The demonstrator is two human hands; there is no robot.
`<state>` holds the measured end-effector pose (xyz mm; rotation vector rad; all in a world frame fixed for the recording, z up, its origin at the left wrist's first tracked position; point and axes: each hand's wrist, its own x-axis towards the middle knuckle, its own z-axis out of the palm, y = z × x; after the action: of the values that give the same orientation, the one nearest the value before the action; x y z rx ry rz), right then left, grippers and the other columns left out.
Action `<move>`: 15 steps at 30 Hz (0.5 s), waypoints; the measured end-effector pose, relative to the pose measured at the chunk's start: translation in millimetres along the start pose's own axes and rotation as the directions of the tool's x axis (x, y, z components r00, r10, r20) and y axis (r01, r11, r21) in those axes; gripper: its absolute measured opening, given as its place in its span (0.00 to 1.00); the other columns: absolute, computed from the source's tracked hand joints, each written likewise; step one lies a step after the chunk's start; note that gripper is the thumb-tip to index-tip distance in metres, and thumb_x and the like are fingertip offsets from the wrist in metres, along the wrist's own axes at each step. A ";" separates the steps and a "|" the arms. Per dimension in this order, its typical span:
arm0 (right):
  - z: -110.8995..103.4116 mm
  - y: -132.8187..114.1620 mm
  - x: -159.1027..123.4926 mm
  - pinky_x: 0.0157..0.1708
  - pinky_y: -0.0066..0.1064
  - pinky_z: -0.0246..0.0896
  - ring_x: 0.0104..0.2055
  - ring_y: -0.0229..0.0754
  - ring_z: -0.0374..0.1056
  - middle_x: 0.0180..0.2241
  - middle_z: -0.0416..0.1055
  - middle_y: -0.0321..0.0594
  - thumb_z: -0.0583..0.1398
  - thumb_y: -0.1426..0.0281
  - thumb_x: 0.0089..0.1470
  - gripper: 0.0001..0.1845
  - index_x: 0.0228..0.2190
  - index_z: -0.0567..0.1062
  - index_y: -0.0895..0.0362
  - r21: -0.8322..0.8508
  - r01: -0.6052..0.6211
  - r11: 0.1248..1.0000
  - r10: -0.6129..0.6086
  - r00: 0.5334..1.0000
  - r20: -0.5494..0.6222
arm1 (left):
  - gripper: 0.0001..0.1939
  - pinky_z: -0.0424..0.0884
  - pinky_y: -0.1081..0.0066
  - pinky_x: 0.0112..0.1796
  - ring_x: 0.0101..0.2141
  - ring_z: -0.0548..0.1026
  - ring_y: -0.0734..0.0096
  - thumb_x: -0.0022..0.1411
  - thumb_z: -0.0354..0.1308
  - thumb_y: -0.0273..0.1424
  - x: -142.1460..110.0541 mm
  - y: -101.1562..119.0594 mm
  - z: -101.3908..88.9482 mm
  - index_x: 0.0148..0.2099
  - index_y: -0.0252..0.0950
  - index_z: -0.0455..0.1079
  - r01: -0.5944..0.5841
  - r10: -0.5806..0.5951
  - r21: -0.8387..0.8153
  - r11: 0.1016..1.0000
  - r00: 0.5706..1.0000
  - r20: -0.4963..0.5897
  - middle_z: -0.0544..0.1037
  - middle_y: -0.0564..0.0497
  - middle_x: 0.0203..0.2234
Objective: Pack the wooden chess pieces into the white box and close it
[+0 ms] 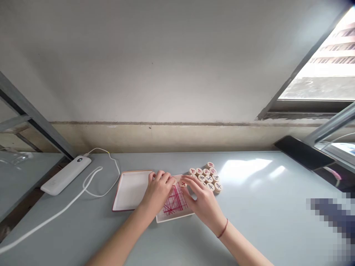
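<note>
My right hand pinches a round Chinese chess piece with a red character between thumb and fingers. It is over the right part of a shallow white box, which holds a folded sheet with a red line grid. My left hand is curled over the box's upper left side, with a pale round chess piece at its fingertips, partly hidden. Beyond my right hand stand stacks of Chinese chess pieces with red and black characters, some hidden by the fingers.
A white box lid lies left of the box. Farther left are a white power bank and a looping white cable. A dark phone-like slab leans at the back right. Metal frame posts flank the desk, with a wall behind.
</note>
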<state>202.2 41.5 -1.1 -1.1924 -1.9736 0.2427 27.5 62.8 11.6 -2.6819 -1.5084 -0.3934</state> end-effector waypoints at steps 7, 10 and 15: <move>3.8 -0.7 4.5 0.40 0.34 0.69 0.44 0.44 0.72 0.46 0.73 0.44 0.52 0.72 0.61 0.12 0.45 0.70 0.52 -0.018 0.011 1.000 -0.010 1.000 0.027 | 0.21 0.61 0.60 0.45 0.49 0.66 0.57 0.60 0.59 0.32 -0.8 -13.6 -4.2 0.55 0.41 0.63 0.054 -0.048 -0.097 0.994 0.997 0.065 0.72 0.47 0.49; 10.9 0.3 13.6 0.41 0.37 0.67 0.43 0.46 0.71 0.45 0.74 0.43 0.53 0.74 0.60 0.10 0.42 0.72 0.53 -0.079 0.090 0.993 -0.081 0.990 0.116 | 0.19 0.59 0.59 0.46 0.49 0.68 0.58 0.61 0.59 0.33 -4.1 -19.5 -6.4 0.54 0.40 0.65 0.089 -0.081 -0.081 0.993 0.993 0.091 0.74 0.47 0.48; 18.5 1.9 24.5 0.41 0.41 0.62 0.41 0.49 0.65 0.40 0.73 0.43 0.57 0.75 0.57 0.06 0.36 0.73 0.54 -0.240 0.147 0.960 -0.095 0.972 0.216 | 0.13 0.59 0.62 0.42 0.45 0.71 0.62 0.65 0.55 0.31 -8.0 -22.9 -8.3 0.52 0.41 0.67 0.106 -0.097 -0.078 0.991 0.989 0.115 0.76 0.48 0.44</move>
<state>184.4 66.7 -1.2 -1.2394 -2.3023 0.0481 2.5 66.9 15.7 -2.7403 -1.7012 -0.3237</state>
